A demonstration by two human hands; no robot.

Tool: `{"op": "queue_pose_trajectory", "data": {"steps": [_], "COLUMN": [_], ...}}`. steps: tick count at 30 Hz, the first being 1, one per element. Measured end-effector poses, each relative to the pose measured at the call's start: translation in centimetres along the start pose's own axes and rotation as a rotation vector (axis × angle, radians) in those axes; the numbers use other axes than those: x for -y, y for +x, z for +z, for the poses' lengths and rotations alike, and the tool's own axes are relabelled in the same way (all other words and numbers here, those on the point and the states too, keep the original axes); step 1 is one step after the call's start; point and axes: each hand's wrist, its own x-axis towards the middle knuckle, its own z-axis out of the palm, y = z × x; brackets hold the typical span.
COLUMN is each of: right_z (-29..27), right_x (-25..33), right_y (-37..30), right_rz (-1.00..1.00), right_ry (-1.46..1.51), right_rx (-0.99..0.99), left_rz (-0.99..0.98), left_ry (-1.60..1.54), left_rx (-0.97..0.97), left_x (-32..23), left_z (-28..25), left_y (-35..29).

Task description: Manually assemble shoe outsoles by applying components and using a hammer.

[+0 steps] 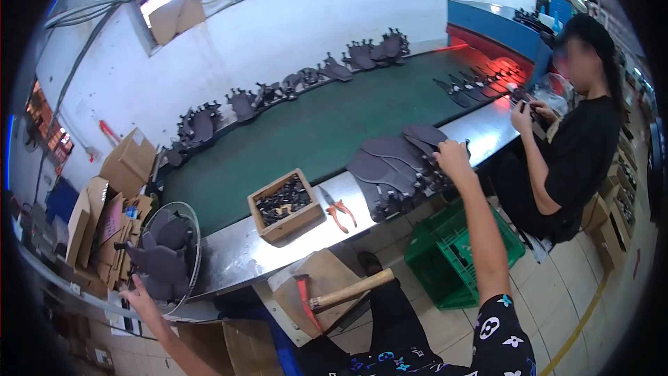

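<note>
My left hand [141,299] is at the rim of a round wire basket [197,251], fingers apart, beside dark grey sole-shaped pieces [161,264] heaped in it. No held piece shows in that hand. On the right, my right hand [454,159] is closed at the far-right edge of a pile of dark grey soles [383,160] on the metal ledge. Its fingers curl on a sole [423,134] there, and a black tip shows just past the knuckles. Black fittings [417,186] crowd the pile's near side.
A box of small black parts [282,202] and orange-handled pliers [339,210] lie on the ledge. A red-headed hammer [351,289] rests on a block before me. Soles line the green belt [292,139]. A green crate [452,251] stands below; a co-worker [577,118] handles a piece at right.
</note>
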Motion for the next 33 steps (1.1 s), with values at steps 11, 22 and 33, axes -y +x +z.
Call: {"op": "queue_pose_trajectory", "data": {"steps": [11, 22, 33], "right_z": [-15.4, -10.1, -12.7], "right_x": [28.3, 26.1, 8.9], "right_y": [-0.5, -19.3, -38.6], "right_rz": [0.344, -0.556, 0.229], "right_ry": [2.032, 0.646, 0.666], "right_rx": [0.319, 0.282, 0.359], "left_rz": [0.770, -0.037, 0.423], "left_ry": [0.452, -0.419, 0.611], "left_rx": [0.409, 0.421, 0.432], "left_x": [-10.2, -9.9, -1.2], "left_z": [19.8, 12.6, 22.6], "left_y": [-19.9, -24.7, -22.9]}}
